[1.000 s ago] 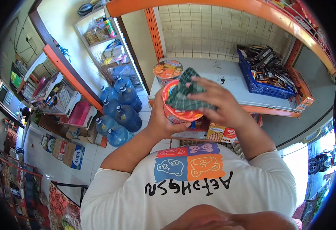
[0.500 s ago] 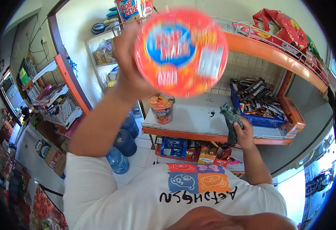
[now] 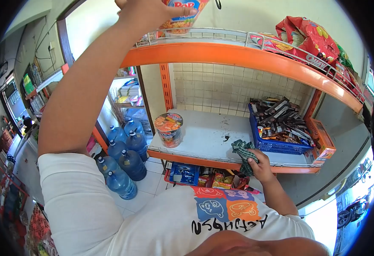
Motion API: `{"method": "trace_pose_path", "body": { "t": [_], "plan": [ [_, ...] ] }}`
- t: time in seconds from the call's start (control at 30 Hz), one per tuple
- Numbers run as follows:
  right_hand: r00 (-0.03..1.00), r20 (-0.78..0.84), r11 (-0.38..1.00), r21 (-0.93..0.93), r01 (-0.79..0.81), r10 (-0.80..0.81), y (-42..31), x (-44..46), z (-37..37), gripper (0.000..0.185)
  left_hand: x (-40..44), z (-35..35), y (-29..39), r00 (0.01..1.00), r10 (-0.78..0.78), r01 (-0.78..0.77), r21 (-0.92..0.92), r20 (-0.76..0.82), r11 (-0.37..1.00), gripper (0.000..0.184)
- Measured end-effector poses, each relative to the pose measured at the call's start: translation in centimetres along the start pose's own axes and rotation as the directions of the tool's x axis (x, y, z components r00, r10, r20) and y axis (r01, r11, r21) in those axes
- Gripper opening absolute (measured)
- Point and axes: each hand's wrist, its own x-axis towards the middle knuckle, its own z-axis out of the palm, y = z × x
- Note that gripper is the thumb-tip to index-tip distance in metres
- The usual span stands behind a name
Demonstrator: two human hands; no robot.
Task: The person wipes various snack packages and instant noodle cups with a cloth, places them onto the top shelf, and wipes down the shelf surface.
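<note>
My left hand (image 3: 146, 17) is raised at the top of the view, its fingers round a red and blue noodle cup (image 3: 182, 17) at the left part of the upper shelf. My right hand (image 3: 261, 165) grips a crumpled dark green checked cloth (image 3: 243, 155) at the front edge of the lower white shelf (image 3: 204, 132). Another noodle cup (image 3: 169, 130), orange and clear-sided, stands upright on that shelf's left part. A blue basket (image 3: 281, 145) full of dark sachets sits on its right part.
The orange upper shelf beam (image 3: 221, 53) crosses above, with red snack packs (image 3: 311, 36) on top at right. An orange box (image 3: 321, 138) stands beside the basket. Several blue water bottles (image 3: 131, 164) are on the floor at left. Packets (image 3: 185, 173) lie beneath the shelf.
My left hand has carried the red cup from before my chest up to the upper shelf. My right hand has left the cup and moved down to the lower shelf's edge with the cloth.
</note>
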Motion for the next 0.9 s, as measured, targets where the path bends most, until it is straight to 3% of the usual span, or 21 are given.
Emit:
{"method": "trace_pose_path", "body": {
  "t": [0.17,0.23,0.27,0.33,0.37,0.43,0.53,0.57,0.6,0.63,0.67,0.7,0.8,0.9],
  "plan": [
    [1.000,0.010,1.000,0.024,0.007,-0.007,0.5,0.1,0.1,0.025,0.0,1.4,-0.7,0.994,-0.093,0.089,0.078,0.057,0.993,0.059],
    [1.000,0.020,0.999,0.042,-0.008,0.007,0.3,0.2,0.0,0.026,-0.6,2.0,0.0,0.991,-0.092,0.115,0.249,-0.102,0.962,0.059],
    [0.999,0.029,0.998,0.059,-0.025,0.023,0.3,0.2,0.0,0.026,0.1,2.1,-1.0,0.990,-0.095,0.117,0.250,-0.101,0.961,0.059],
    [0.999,0.039,0.998,0.059,-0.036,0.034,0.6,0.2,-0.1,0.026,1.7,1.7,-3.2,0.992,0.008,0.015,-0.178,0.125,0.984,0.059],
    [0.998,0.044,0.997,0.059,-0.047,0.044,0.7,0.2,-0.1,0.027,1.8,1.6,-3.4,0.992,0.006,0.018,-0.177,0.130,0.984,0.059],
    [0.998,0.038,0.997,0.060,-0.048,0.046,0.7,0.3,-0.1,0.028,1.5,-0.4,-2.0,0.940,-0.028,0.121,-0.258,0.339,0.958,0.059],
    [0.998,0.028,0.997,0.062,-0.051,0.049,0.9,0.3,0.0,0.028,1.3,-0.3,-1.8,0.958,-0.027,0.099,-0.244,0.285,0.965,0.057],
    [0.999,0.023,0.997,0.064,-0.050,0.049,0.9,0.3,0.1,0.028,1.9,0.8,-2.6,0.953,-0.058,0.114,-0.177,0.296,0.978,0.069],
    [0.998,0.030,0.996,0.066,-0.061,0.059,1.0,0.2,0.1,0.028,1.7,2.4,-3.7,0.950,-0.062,0.121,-0.177,0.307,0.977,0.069],
    [0.997,0.027,0.995,0.067,-0.074,0.072,1.0,0.2,0.1,0.028,1.0,4.0,-4.6,0.968,0.164,-0.122,0.212,-0.189,0.970,0.076],
    [0.996,0.024,0.994,0.067,-0.088,0.086,1.1,0.2,0.1,0.028,0.5,5.4,-5.6,0.693,0.519,-0.127,0.624,-0.500,0.771,0.083],
    [0.995,0.028,0.991,0.084,-0.102,0.100,1.1,0.2,0.1,0.029,-0.8,5.2,-5.7,0.703,0.513,-0.131,0.620,-0.492,0.774,0.083],
    [0.995,-0.056,0.992,0.092,-0.082,0.088,2.8,-0.4,0.6,0.031,-8.5,2.1,-3.8,0.735,0.595,-0.592,0.120,-0.324,0.797,0.106],
    [0.974,-0.155,0.979,0.143,-0.145,0.167,2.7,-0.2,1.2,0.033,-18.8,5.4,-3.1,0.795,0.513,-0.592,-0.228,-0.324,0.773,0.111]
  ]
}}
